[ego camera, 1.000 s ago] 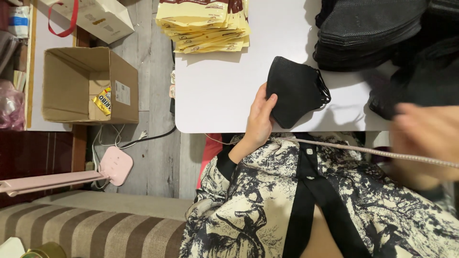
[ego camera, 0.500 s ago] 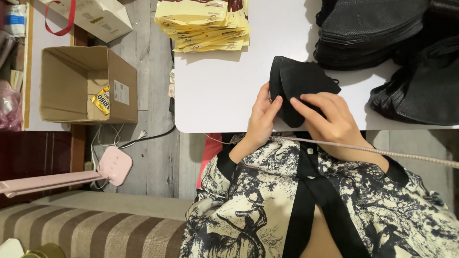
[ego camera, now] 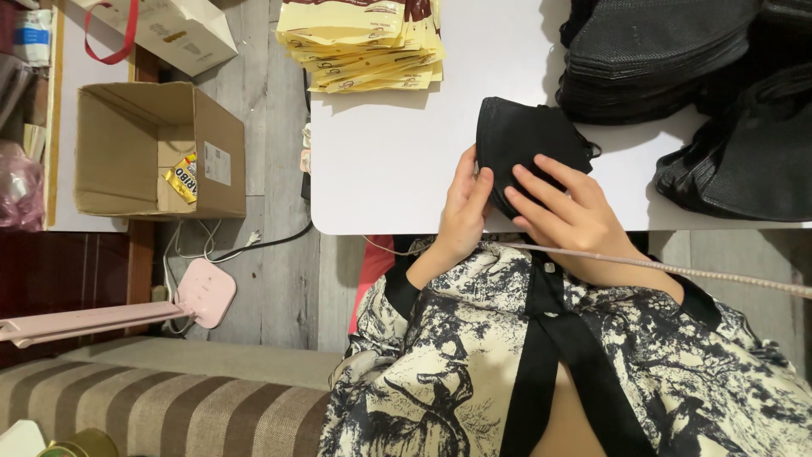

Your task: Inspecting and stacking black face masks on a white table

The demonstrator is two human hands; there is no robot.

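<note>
Black mask (ego camera: 520, 144) laid flat on white table (ego camera: 389, 169) at near edge, held between both hands. Left hand (ego camera: 463, 211) pinched on mask's left edge, thumb on top. Right hand (ego camera: 571, 216) pressed flat on mask, fingers spread. Black mask stacks (ego camera: 660, 59) piled far right. Yellow flat packets (ego camera: 364, 42) stacked at table's far left corner. Brown carton (ego camera: 156, 152) set on floor to left, open, yellow packet inside, white label on side. White bag (ego camera: 169, 30) with red handle seen beyond carton.

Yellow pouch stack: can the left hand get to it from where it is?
Probably yes: bare white table lies between the left hand and the yellow pouch stack; the hand would first leave the black mask.
</note>
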